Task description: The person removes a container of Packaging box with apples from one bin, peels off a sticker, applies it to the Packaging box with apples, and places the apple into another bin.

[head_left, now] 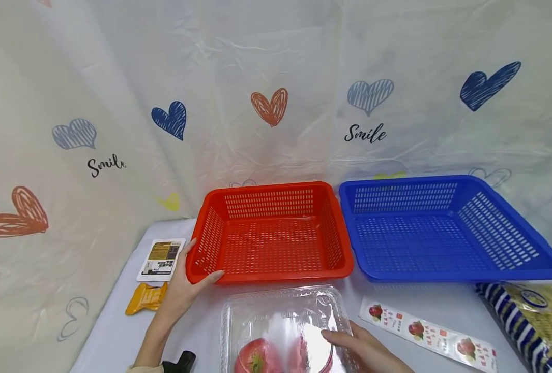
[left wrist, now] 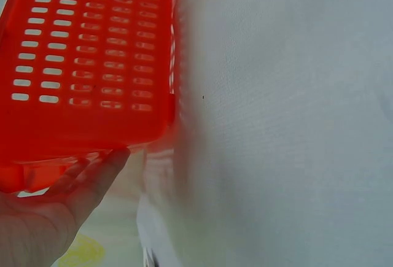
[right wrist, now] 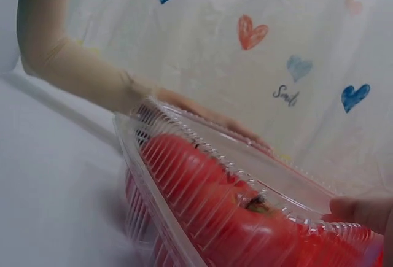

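My left hand (head_left: 183,285) holds the near left corner of a red plastic basket (head_left: 269,280), its thumb along the front and its fingers along the left side. The left wrist view shows that hand (left wrist: 67,215) against the slotted wall of the basket (left wrist: 92,123). With its thumb on the lid, my right hand (head_left: 366,347) grips a clear plastic clamshell box (head_left: 252,305) in front of the basket. Red tomatoes (right wrist: 196,181) lie inside the box. Only the right thumb (right wrist: 362,212) shows in the right wrist view; the other fingers are hidden.
A blue basket (head_left: 444,274) stands right of the red one. Left lie a white flat pack (head_left: 161,259) and an orange packet (head_left: 146,297). Right of the box are a strip of fruit-printed labels (head_left: 427,331) and a striped bag of pasta-like pieces (head_left: 537,321).
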A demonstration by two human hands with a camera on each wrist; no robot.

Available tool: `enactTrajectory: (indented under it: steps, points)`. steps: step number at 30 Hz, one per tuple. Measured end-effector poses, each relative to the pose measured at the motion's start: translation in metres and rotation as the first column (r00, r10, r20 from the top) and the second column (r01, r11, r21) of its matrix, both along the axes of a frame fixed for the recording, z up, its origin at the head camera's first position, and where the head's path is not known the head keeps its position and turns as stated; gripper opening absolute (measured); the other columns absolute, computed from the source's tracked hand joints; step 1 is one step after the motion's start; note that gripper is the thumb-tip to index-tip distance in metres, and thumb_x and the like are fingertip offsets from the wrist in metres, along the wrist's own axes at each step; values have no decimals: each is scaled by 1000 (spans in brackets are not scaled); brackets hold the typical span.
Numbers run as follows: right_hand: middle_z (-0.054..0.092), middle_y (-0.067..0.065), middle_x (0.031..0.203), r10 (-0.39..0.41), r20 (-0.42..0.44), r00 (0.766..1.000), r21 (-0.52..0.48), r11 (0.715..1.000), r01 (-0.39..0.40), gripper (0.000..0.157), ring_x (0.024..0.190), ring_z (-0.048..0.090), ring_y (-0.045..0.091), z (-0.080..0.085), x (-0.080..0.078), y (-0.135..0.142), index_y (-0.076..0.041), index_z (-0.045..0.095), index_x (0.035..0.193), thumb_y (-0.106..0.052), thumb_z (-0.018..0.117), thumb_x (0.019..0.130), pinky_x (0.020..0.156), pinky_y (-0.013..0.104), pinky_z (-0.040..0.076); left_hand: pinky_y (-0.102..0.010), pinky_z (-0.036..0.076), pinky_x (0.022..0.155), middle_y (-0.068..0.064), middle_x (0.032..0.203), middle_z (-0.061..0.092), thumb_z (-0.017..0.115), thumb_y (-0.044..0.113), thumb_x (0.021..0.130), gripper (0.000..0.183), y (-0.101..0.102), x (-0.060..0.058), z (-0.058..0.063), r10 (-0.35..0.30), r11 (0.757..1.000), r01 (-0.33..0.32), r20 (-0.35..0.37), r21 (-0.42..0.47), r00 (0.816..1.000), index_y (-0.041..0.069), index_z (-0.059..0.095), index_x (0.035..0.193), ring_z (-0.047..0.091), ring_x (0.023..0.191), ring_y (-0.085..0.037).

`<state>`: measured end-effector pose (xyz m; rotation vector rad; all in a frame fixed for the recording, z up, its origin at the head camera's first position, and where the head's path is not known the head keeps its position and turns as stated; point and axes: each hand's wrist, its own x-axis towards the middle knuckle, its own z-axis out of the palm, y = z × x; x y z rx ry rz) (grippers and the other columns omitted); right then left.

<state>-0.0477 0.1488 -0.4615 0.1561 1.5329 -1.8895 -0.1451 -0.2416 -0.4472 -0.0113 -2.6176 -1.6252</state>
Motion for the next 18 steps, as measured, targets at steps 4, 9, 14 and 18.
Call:
enactTrajectory:
  steps: [4,9,14,18]
  points:
    - [65,13,127,-14,0,1000,-92,996,14,78,114,67,32,11,4,-4,6,7,159,-33,53,108,98,53,58,-54,48,109,-13,166,26,84,35,89,103,0,0,1,-4,1000,4,3,3,1000,21,17,166,39,144,-36]
    - [68,11,120,-12,5,1000,-130,991,13,76,110,69,30,16,7,-7,3,4,159,-30,51,109,96,51,59,-56,48,110,-14,167,25,83,33,90,102,1,1,3,-12,1000,12,1,16,1000,21,17,166,39,144,-36]
    - [63,14,130,7,-22,1000,22,1000,-7,76,117,64,35,23,5,-5,2,13,160,-31,55,107,96,60,56,-57,49,108,-14,167,24,83,31,90,102,1,3,5,-20,999,20,-4,29,1000,21,17,167,38,145,-38]
    - [52,26,143,22,-34,999,262,965,-13,80,128,52,48,29,1,-2,8,25,157,-37,62,103,96,71,50,-57,49,108,-13,168,24,83,32,90,102,0,4,6,-14,1000,14,2,21,1000,22,17,166,37,146,-37]
